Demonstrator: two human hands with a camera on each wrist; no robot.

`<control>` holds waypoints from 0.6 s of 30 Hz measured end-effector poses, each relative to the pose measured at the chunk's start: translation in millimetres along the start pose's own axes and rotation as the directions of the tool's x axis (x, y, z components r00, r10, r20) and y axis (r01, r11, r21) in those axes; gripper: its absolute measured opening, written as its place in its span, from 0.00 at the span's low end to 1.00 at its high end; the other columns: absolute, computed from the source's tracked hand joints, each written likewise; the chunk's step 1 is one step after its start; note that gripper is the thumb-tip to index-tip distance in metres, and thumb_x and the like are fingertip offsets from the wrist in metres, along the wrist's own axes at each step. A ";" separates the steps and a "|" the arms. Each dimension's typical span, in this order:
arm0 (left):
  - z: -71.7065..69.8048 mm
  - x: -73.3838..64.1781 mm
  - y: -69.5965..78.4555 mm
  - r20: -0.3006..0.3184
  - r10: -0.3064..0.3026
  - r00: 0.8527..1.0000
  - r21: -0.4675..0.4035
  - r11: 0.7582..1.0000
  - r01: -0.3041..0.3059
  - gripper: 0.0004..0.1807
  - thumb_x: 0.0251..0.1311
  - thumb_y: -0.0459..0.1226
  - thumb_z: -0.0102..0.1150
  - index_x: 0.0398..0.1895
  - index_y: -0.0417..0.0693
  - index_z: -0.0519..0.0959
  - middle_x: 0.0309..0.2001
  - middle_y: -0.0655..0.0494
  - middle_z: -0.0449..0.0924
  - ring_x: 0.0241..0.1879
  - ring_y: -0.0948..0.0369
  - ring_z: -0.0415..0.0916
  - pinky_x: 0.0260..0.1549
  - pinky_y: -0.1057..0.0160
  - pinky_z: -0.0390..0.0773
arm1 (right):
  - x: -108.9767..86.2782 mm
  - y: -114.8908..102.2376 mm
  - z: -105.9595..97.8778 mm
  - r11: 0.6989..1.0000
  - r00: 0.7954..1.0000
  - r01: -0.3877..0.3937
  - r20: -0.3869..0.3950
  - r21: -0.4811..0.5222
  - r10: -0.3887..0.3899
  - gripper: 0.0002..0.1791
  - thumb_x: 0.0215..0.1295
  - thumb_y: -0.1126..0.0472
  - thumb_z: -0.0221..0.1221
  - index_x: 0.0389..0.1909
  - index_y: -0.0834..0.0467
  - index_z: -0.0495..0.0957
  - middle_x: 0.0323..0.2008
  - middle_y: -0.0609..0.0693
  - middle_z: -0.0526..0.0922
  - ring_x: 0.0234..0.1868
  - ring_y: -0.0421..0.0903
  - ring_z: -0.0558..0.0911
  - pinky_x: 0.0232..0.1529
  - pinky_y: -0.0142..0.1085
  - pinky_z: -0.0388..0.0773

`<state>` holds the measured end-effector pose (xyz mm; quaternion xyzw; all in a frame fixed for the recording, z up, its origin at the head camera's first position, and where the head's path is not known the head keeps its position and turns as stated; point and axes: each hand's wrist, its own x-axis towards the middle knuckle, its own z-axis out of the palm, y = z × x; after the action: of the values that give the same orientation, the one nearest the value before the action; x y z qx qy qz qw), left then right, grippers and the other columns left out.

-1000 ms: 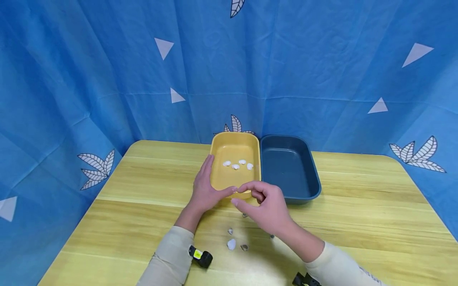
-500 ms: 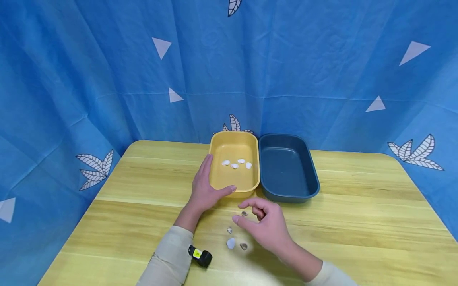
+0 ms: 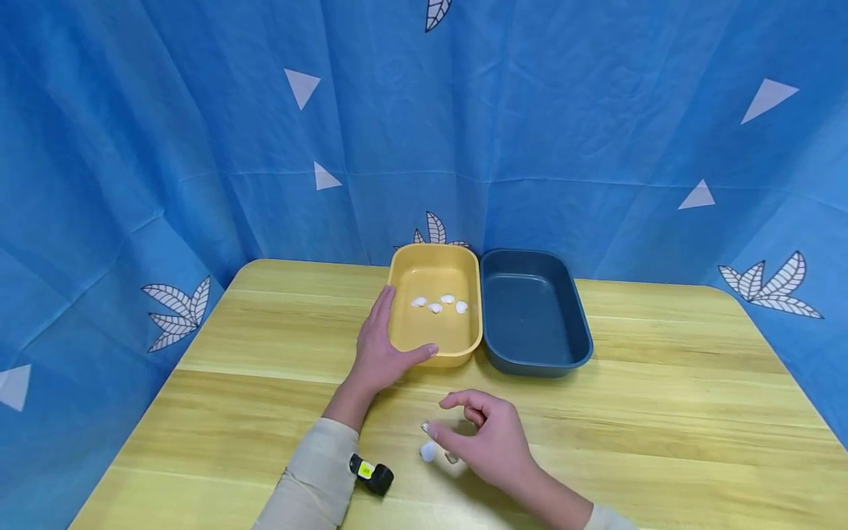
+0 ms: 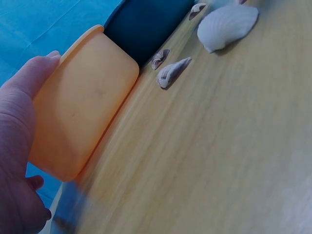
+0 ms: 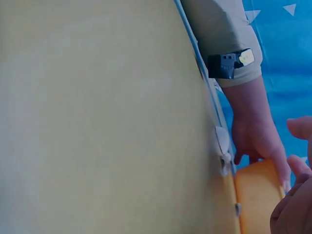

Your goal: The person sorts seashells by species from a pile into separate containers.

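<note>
Left grip (image 3: pixel 383 355) touching yellow tray (image 3: pixel 432 331) — right grip (image 3: pixel 492 439), parted, near white shell (image 3: pixel 428 451).

The yellow tray (image 3: pixel 433 335) was touched by the left hand (image 3: pixel 379 358), with the thumb laid at the near rim and the fingers along the left side. Four white shells (image 3: pixel 434 308) were contained in it, and a dark blue tray (image 3: pixel 530 324) was set just beside it on the surface (image 3: pixel 662 397). The right hand (image 3: pixel 490 442) was held with thumb and forefinger apart, near a larger pale shell (image 3: pixel 428 451) and a partly covered brownish shell (image 3: pixel 452 458). Behind, a patterned blue curtain (image 3: pixel 563 110) was hung.
</note>
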<state>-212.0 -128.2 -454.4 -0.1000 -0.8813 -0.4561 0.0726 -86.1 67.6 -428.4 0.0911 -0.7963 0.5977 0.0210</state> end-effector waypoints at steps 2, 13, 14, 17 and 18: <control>0.1 -0.2 0.7 0.003 -0.007 1.000 0.003 1.000 0.007 0.68 0.41 0.62 0.76 0.81 0.54 0.45 0.79 0.62 0.42 0.75 0.51 0.45 0.69 0.42 0.49 | -1.5 2.4 0.9 1.000 1.000 -0.021 0.012 -0.018 0.021 0.16 0.46 0.60 0.79 0.36 0.56 0.86 0.16 0.42 0.55 0.18 0.38 0.58 0.35 0.30 0.75; 0.4 0.0 0.9 0.003 -0.011 1.000 0.005 1.000 0.011 0.68 0.42 0.61 0.76 0.81 0.54 0.45 0.79 0.62 0.42 0.75 0.51 0.45 0.69 0.42 0.48 | -9.9 13.4 6.2 0.962 0.998 0.022 0.058 -0.270 -0.006 0.14 0.43 0.52 0.80 0.30 0.47 0.85 0.14 0.35 0.60 0.20 0.34 0.62 0.25 0.31 0.68; 0.5 0.1 0.6 0.001 -0.011 1.000 0.006 1.000 0.011 0.68 0.42 0.61 0.76 0.81 0.54 0.45 0.79 0.62 0.42 0.75 0.51 0.45 0.69 0.42 0.48 | -10.5 14.7 6.4 0.958 0.998 0.031 0.064 -0.286 -0.013 0.14 0.44 0.51 0.79 0.30 0.46 0.85 0.14 0.35 0.61 0.19 0.33 0.62 0.25 0.31 0.68; 0.5 0.0 0.2 0.000 -0.007 1.000 0.003 1.000 0.007 0.68 0.42 0.62 0.76 0.81 0.56 0.44 0.79 0.62 0.42 0.75 0.51 0.45 0.69 0.42 0.48 | -11.8 17.8 7.0 0.943 0.996 0.055 0.081 -0.327 -0.029 0.14 0.44 0.50 0.79 0.29 0.46 0.85 0.14 0.35 0.63 0.19 0.33 0.63 0.24 0.31 0.68; 0.4 0.0 0.1 0.001 -0.006 1.000 0.001 1.000 0.006 0.68 0.42 0.61 0.76 0.81 0.56 0.44 0.79 0.62 0.41 0.75 0.51 0.45 0.69 0.42 0.48 | -11.9 18.4 7.3 0.938 0.996 0.060 0.085 -0.341 -0.033 0.14 0.43 0.50 0.79 0.29 0.45 0.84 0.14 0.35 0.63 0.19 0.33 0.63 0.24 0.30 0.67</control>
<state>-212.0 -127.8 -454.5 -0.0976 -0.8818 -0.4560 0.0711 -77.0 67.0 -449.7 0.1281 -0.8860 0.4451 0.0196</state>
